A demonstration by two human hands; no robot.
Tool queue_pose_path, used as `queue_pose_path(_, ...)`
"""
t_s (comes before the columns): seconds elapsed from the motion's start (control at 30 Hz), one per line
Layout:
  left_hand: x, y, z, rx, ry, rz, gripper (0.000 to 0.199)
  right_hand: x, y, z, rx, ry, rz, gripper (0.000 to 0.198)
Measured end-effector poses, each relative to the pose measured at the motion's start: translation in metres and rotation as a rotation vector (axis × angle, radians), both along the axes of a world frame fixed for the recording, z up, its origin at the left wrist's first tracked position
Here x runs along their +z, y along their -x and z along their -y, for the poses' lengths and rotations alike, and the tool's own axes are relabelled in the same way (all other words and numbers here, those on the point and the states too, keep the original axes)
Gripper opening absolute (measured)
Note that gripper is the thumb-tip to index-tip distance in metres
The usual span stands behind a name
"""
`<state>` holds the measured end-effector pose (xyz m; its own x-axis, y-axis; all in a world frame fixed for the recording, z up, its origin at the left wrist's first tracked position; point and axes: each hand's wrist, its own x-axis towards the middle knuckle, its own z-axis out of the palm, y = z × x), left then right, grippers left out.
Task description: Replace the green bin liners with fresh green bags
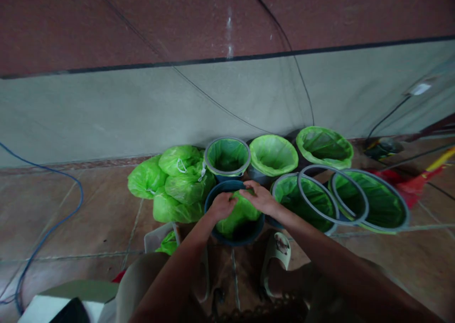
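A green plastic garbage bag (234, 218) sits partly inside a dark blue trash bin (259, 233) between my feet. My left hand (223, 205) is closed on the bag's upper left part. My right hand (261, 198) reaches over from the right, its fingers bent and closed on the top of the bag near the bin's back rim. The fingertips of both hands are close together, and some of the bag's top edge is hidden behind them.
Tied green bags (185, 185) are heaped at left. Lined bins (273, 154) stand along the wall (142, 105) and at right, with a loose grey ring (302, 190) on top. A white box (152, 237) holds green plastic. A blue cable (81, 195) crosses the floor.
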<state>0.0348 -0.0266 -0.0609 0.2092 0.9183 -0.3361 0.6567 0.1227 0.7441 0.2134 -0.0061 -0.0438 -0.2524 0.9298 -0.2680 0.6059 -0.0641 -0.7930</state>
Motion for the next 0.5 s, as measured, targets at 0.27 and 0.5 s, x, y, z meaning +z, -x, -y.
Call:
queue_pose_path(0.27, 0.002, -0.003, 0.001, 0.441, 0.248, 0.555, 0.022, -0.006, 0.006, 0.021, 0.410, -0.197, 0.120, 0.046)
queue_pose_path(0.5, 0.033, 0.016, -0.006, 0.449, -0.144, 0.281, 0.044, 0.008, 0.018, 0.005, 0.120, -0.002, -0.274, 0.044)
